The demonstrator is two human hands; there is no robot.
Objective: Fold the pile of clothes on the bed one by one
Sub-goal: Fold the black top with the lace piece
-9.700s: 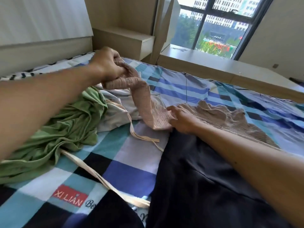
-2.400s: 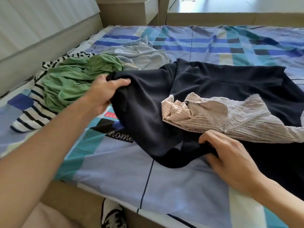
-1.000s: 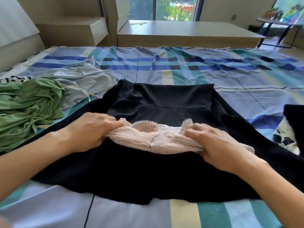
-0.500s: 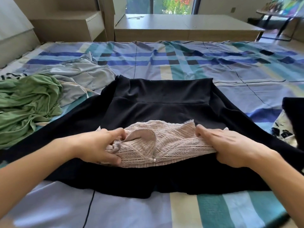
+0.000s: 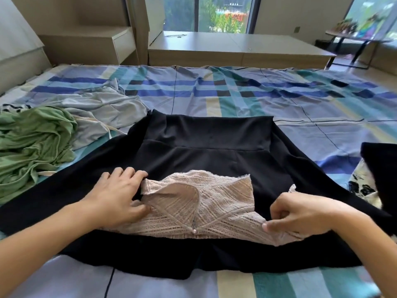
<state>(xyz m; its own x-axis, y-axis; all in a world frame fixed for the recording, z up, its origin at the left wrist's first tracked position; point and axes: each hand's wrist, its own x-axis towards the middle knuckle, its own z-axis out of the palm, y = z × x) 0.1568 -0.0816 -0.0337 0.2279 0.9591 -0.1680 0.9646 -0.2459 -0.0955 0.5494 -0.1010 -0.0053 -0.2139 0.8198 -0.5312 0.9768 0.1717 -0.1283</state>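
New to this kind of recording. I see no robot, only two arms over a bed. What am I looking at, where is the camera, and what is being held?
There is no machine here. A person works with bare hands, and the only camera sits on their head, looking forward and down, so the arms come in from the bottom edge. The surface is a bed with a checked sheet. A black garment lies spread on it, with a pink lace garment on top. The left hand holds the lace at its left edge, and the right hand pinches its right edge. A green garment and a grey garment lie crumpled at the left.
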